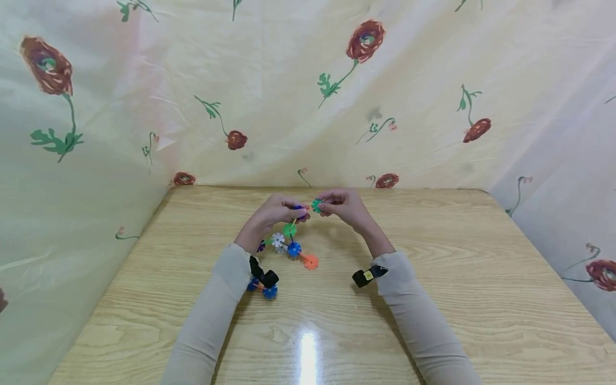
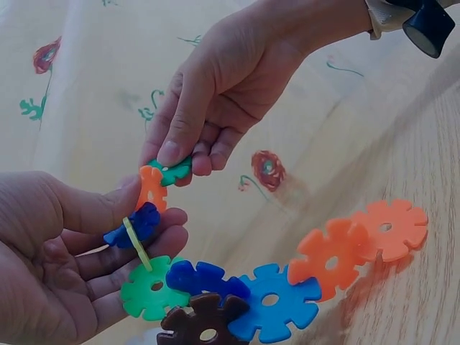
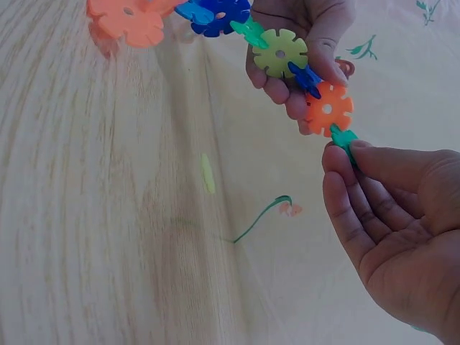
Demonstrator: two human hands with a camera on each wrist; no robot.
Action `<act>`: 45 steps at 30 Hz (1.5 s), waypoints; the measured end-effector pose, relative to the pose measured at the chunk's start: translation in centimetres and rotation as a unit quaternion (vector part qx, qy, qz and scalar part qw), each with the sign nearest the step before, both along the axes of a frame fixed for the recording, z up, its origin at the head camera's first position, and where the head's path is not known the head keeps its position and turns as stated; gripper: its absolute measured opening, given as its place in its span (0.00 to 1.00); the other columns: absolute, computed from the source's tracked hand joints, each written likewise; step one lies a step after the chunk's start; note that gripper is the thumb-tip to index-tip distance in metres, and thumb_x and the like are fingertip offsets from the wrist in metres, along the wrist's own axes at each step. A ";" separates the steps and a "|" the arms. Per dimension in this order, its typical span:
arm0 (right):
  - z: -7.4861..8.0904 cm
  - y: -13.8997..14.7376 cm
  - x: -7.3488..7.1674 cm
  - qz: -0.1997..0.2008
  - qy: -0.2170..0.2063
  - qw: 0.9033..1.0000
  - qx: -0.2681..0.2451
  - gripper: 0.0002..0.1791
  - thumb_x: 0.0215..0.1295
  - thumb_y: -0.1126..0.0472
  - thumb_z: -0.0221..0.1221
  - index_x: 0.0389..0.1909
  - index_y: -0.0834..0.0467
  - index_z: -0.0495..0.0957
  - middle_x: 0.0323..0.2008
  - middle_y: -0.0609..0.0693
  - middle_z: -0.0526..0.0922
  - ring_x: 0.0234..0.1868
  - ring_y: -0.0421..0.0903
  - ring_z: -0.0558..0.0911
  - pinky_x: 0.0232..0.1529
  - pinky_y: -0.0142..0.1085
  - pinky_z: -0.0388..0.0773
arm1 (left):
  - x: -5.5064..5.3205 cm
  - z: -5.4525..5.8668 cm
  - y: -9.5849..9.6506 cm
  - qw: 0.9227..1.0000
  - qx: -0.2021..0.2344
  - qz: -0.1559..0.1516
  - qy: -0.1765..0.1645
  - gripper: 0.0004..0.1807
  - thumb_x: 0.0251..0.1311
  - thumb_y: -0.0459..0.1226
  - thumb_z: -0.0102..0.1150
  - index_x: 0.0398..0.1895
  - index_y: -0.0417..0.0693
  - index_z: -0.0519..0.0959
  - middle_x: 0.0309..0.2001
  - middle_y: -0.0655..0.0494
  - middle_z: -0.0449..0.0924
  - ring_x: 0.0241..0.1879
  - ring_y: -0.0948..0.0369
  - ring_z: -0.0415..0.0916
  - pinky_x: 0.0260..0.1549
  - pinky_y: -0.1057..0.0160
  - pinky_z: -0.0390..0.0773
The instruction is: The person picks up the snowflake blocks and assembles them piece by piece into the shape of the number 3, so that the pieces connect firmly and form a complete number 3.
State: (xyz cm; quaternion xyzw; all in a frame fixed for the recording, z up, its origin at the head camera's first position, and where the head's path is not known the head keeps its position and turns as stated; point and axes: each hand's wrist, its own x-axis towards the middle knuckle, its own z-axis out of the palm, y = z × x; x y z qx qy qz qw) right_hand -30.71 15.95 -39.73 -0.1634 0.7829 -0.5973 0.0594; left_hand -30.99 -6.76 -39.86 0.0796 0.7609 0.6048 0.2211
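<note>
In the head view my left hand (image 1: pixel 275 213) grips a chain of notched plastic snowflake discs near its upper end. Its thumb lies by a dark blue disc (image 2: pixel 136 224) and an orange disc (image 2: pixel 152 188). A yellow disc (image 3: pixel 280 54) follows, then a light green one (image 2: pixel 154 289). My right hand (image 1: pixel 350 209) pinches a teal-green disc (image 3: pixel 343 140) between thumb and fingers. That disc meets the rim of the orange disc; how deep the slots engage is hidden. Lower in the chain come blue (image 2: pixel 269 300), brown (image 2: pixel 205 323) and orange discs (image 2: pixel 392 230).
White disc (image 1: pixel 277 239) and several other chain pieces lie by the left forearm on the wooden table (image 1: pixel 433 299). Blue discs (image 1: pixel 270 291) show beside the left wrist camera (image 1: pixel 264 277). Behind the table hangs a flower-printed cloth (image 1: pixel 269 69).
</note>
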 end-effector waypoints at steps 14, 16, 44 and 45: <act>-0.3 -0.2 -0.1 -0.003 -0.004 1.000 -0.011 0.12 0.68 0.71 0.63 0.50 0.72 0.82 0.31 0.50 0.89 0.29 0.39 0.87 0.48 0.54 0.86 | -0.1 -0.1 -0.1 1.000 0.002 0.006 -0.010 0.17 0.70 0.37 0.62 0.57 0.35 0.83 0.41 0.51 0.90 0.52 0.47 0.84 0.47 0.61 0.83; -0.2 -0.3 0.0 -0.005 -0.008 1.000 -0.013 0.12 0.68 0.71 0.63 0.50 0.72 0.82 0.30 0.47 0.89 0.29 0.39 0.87 0.48 0.52 0.87 | -0.1 -0.1 -0.1 1.000 0.002 0.007 -0.007 0.17 0.70 0.37 0.62 0.57 0.35 0.83 0.41 0.51 0.90 0.51 0.47 0.84 0.45 0.62 0.83; -0.6 -1.8 0.3 -0.074 -0.035 0.995 -0.057 0.12 0.67 0.70 0.65 0.48 0.72 0.82 0.29 0.48 0.90 0.26 0.39 0.87 0.53 0.62 0.81 | -0.1 0.4 -0.5 0.997 0.052 -0.042 -0.028 0.20 0.76 0.38 0.54 0.67 0.41 0.74 0.62 0.35 0.78 0.62 0.46 0.78 0.66 0.43 0.74; -0.6 -1.8 0.3 -0.076 -0.037 0.995 -0.061 0.12 0.67 0.70 0.65 0.48 0.72 0.82 0.29 0.49 0.90 0.26 0.39 0.87 0.54 0.63 0.80 | -0.1 0.4 -0.4 0.997 0.055 -0.042 -0.028 0.20 0.75 0.38 0.55 0.66 0.40 0.75 0.63 0.35 0.78 0.62 0.45 0.78 0.66 0.42 0.75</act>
